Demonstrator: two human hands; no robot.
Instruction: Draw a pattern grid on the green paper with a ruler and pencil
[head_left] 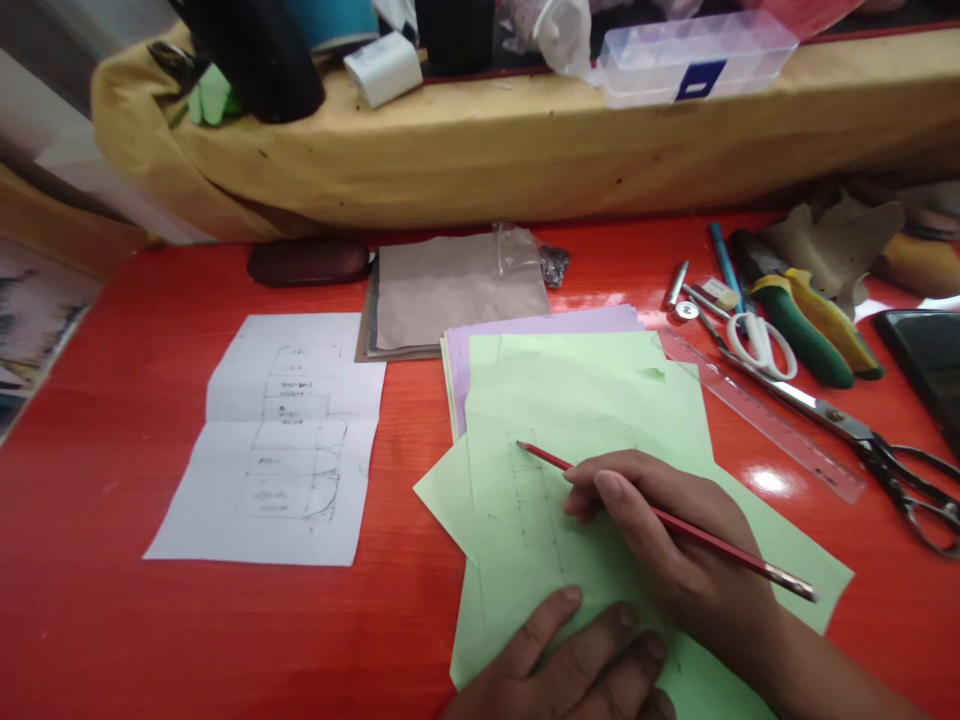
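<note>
My right hand [675, 540] grips a red pencil [720, 550], its tip at a pencil-drawn line on the top green sheet of paper [592, 400]. Thin straight lines and dots mark that sheet near the tip. Flat on the lower part of the same sheet lies my left hand [577, 665], fingers stretched out, partly cut off by the bottom of the view. More green sheets and a purple sheet [555, 323] show beneath. To the left is a creased white paper [292, 440] with a pencil sketch and small handwriting.
Right of the papers lie a clear ruler [772, 420], large metal scissors [847, 420], small white-handled scissors [761, 345] and green-yellow pliers [814, 320]. A phone [926, 360] is at the right edge. Grey-brown sheets [457, 290] and a dark case [307, 262] lie behind, below a cloth-covered ledge [450, 150].
</note>
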